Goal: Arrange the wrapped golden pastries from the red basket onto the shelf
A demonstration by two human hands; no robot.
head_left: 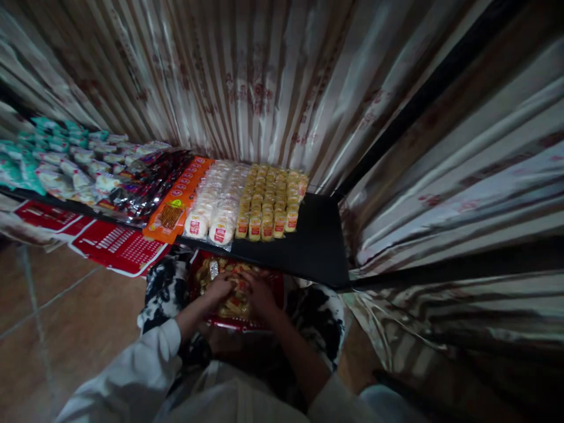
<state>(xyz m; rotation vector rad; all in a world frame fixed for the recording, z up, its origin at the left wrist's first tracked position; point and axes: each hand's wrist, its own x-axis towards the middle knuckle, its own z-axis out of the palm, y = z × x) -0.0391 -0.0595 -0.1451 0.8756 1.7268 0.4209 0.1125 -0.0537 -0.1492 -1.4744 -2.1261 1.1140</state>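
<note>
Your white sleeves (pixel 132 376) sit at six o'clock, nearest the lens. Just beyond them, your left hand (pixel 218 289) and right hand (pixel 259 294) lie side by side on a red packet of snacks (pixel 235 305), fingers curled down onto it; whether they grip it, you cannot tell in the dim light. That packet rests on a black-and-white patterned cloth (pixel 165 288). At twelve o'clock from it, a black shelf (pixel 317 247) carries rows of yellow packs (pixel 271 200) and white packs (pixel 215 205). Striped curtains (pixel 264 82) hang behind.
</note>
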